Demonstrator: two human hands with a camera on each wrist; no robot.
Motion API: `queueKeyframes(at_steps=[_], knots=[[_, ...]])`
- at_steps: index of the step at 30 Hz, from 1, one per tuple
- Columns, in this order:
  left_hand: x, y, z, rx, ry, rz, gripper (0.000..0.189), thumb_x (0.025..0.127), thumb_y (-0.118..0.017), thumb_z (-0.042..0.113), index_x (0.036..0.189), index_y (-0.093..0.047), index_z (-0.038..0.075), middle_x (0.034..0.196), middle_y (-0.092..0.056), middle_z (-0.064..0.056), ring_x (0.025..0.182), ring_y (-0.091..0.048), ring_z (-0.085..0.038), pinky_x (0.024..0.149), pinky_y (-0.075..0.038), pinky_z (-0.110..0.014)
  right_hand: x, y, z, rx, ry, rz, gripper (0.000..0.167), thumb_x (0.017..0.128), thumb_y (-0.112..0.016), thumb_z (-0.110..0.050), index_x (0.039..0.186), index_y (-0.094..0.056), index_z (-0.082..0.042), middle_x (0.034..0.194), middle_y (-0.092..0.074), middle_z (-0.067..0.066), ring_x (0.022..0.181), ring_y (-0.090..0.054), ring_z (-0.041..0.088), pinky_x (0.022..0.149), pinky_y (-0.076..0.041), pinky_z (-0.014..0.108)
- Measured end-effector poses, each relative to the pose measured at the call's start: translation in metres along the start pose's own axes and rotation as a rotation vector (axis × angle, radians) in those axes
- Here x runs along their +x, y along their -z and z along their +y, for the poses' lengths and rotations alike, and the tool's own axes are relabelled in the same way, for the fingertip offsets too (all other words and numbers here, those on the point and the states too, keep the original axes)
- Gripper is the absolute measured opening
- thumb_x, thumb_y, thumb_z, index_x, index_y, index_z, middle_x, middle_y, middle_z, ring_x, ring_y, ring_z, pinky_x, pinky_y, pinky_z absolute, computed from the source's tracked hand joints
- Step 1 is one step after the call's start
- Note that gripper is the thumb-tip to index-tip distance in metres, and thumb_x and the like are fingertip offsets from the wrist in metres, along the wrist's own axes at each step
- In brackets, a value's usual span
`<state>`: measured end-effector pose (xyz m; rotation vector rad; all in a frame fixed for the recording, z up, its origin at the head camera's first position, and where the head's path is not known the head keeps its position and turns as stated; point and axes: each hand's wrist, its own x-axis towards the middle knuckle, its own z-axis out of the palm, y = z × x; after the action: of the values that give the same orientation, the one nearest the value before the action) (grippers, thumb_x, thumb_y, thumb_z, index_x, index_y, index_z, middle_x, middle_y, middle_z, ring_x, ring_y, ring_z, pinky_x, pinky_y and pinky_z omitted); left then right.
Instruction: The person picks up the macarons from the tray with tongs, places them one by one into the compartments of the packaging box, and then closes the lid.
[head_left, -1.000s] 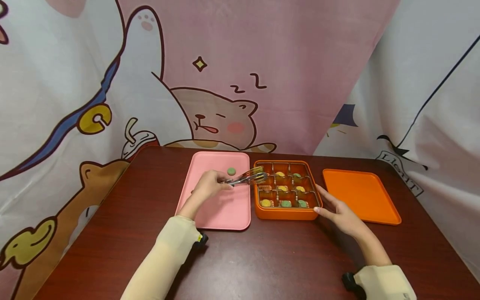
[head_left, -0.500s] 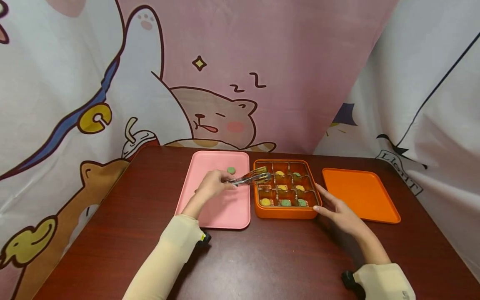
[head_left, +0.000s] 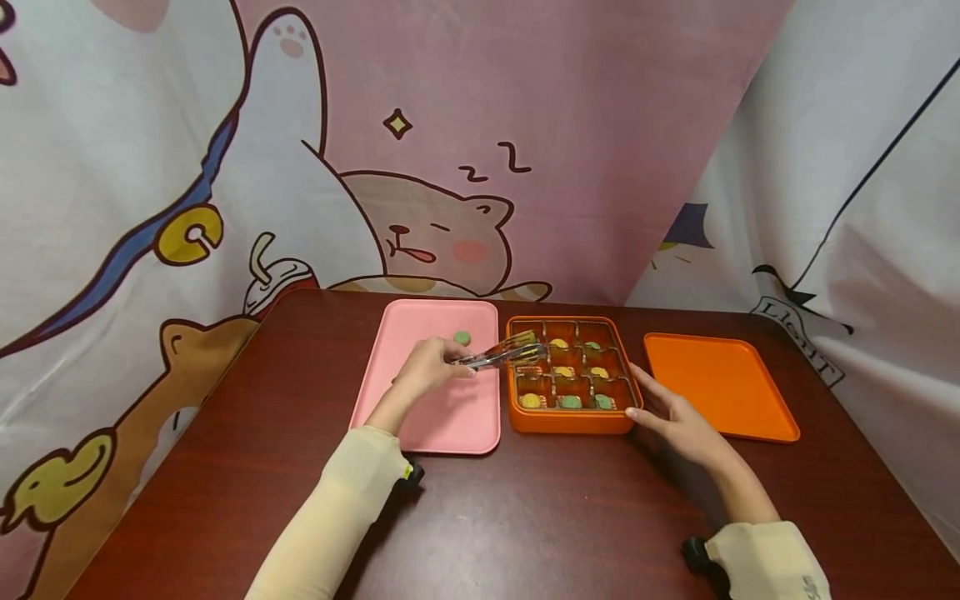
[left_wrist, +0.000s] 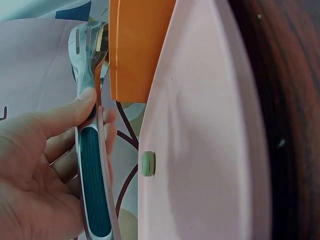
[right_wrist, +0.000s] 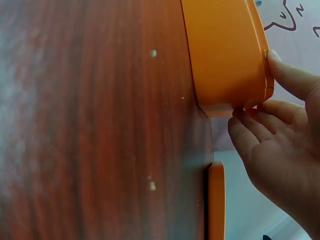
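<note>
My left hand (head_left: 427, 367) holds a pair of metal tongs (left_wrist: 95, 170) with teal grip inserts. The slotted tong heads (head_left: 525, 346) hover over the left column of an orange divided box (head_left: 573, 423); whether anything sits between them cannot be told. Macarons lie in the box's compartments, among them a yellow macaron (head_left: 531, 401) and a green macaron (head_left: 571, 402) in the front row. Another green macaron (head_left: 462, 337) rests on the pink tray (head_left: 450, 425) beyond my left hand. My right hand (head_left: 678, 423) grips the box's front right corner, thumb on the rim and fingers along the side.
An orange lid (head_left: 720, 383) lies flat to the right of the box. All of this stands on a dark red-brown wooden table (head_left: 525, 517). A printed cartoon curtain (head_left: 585, 150) hangs behind the table's far edge.
My left hand and the tongs have shifted slightly right, further over the box's left column. The right hand keeps its place on the box.
</note>
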<state>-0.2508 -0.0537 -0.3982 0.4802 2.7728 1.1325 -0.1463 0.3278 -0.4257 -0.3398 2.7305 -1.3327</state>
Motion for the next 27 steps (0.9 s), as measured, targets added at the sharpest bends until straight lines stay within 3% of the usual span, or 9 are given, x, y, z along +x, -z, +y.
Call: queueKeyframes(at_steps=[1, 4, 7, 9, 11, 19, 27], knots=[[0.000, 0.000, -0.001, -0.003, 0.000, 0.001, 0.020, 0.081, -0.082, 0.019, 0.101, -0.079, 0.015, 0.097, -0.077, -0.001, 0.087, -0.062, -0.014, 0.083, -0.048, -0.033, 0.000, 0.000, 0.000, -0.003, -0.002, 0.001, 0.074, 0.100, -0.061, -0.020, 0.160, -0.019, -0.008, 0.164, -0.021, 0.023, 0.146, -0.026, 0.049, 0.116, -0.033, 0.029], [0.000, -0.001, -0.002, -0.012, -0.006, 0.002, 0.021, 0.081, -0.082, 0.019, 0.101, -0.079, 0.014, 0.097, -0.077, -0.001, 0.085, -0.061, -0.013, 0.082, -0.047, -0.032, 0.000, 0.000, 0.000, -0.004, -0.003, -0.003, 0.074, 0.100, -0.061, -0.020, 0.160, -0.018, -0.008, 0.163, -0.022, 0.023, 0.146, -0.027, 0.049, 0.116, -0.031, 0.043], [0.000, -0.001, -0.003, -0.008, -0.013, 0.007, 0.024, 0.080, -0.083, 0.020, 0.104, -0.079, 0.014, 0.098, -0.077, -0.002, 0.084, -0.060, -0.013, 0.081, -0.046, -0.031, 0.000, 0.001, -0.001, 0.014, 0.001, -0.007, 0.075, 0.100, -0.061, -0.020, 0.160, -0.018, -0.008, 0.164, -0.020, 0.023, 0.146, -0.025, 0.049, 0.114, -0.031, 0.021], [0.000, -0.001, -0.004, -0.005, -0.019, 0.010, 0.026, 0.080, -0.083, 0.020, 0.106, -0.079, 0.014, 0.099, -0.077, -0.002, 0.084, -0.060, -0.014, 0.081, -0.046, -0.031, 0.000, 0.001, -0.001, 0.030, 0.009, -0.007, 0.074, 0.100, -0.061, -0.019, 0.159, -0.018, -0.007, 0.164, -0.020, 0.024, 0.146, -0.025, 0.050, 0.105, -0.028, 0.005], [0.000, 0.000, -0.005, -0.005, -0.023, 0.014, 0.027, 0.081, -0.083, 0.020, 0.106, -0.078, 0.014, 0.100, -0.078, -0.003, 0.084, -0.060, -0.014, 0.081, -0.047, -0.031, 0.000, 0.001, -0.001, 0.047, 0.018, -0.008, 0.074, 0.100, -0.060, -0.019, 0.159, -0.018, -0.006, 0.164, -0.020, 0.025, 0.145, -0.025, 0.051, 0.094, -0.024, -0.003], [-0.002, 0.006, -0.008, -0.030, -0.003, 0.044, 0.036, 0.081, -0.082, 0.020, 0.115, -0.075, 0.009, 0.106, -0.077, -0.007, 0.092, -0.066, -0.018, 0.086, -0.051, -0.036, 0.001, 0.000, 0.002, 0.015, 0.012, -0.004, 0.074, 0.101, -0.059, -0.023, 0.159, -0.017, -0.007, 0.163, -0.022, 0.025, 0.145, -0.027, 0.050, 0.093, -0.024, -0.003], [-0.003, 0.017, -0.015, -0.068, 0.032, 0.043, 0.040, 0.082, -0.080, 0.022, 0.120, -0.073, 0.008, 0.112, -0.075, -0.011, 0.090, -0.065, -0.016, 0.079, -0.050, -0.029, 0.001, -0.001, 0.002, 0.009, -0.003, -0.007, 0.074, 0.101, -0.059, -0.024, 0.160, -0.016, -0.007, 0.164, -0.021, 0.024, 0.145, -0.026, 0.050, 0.092, -0.025, -0.003]])
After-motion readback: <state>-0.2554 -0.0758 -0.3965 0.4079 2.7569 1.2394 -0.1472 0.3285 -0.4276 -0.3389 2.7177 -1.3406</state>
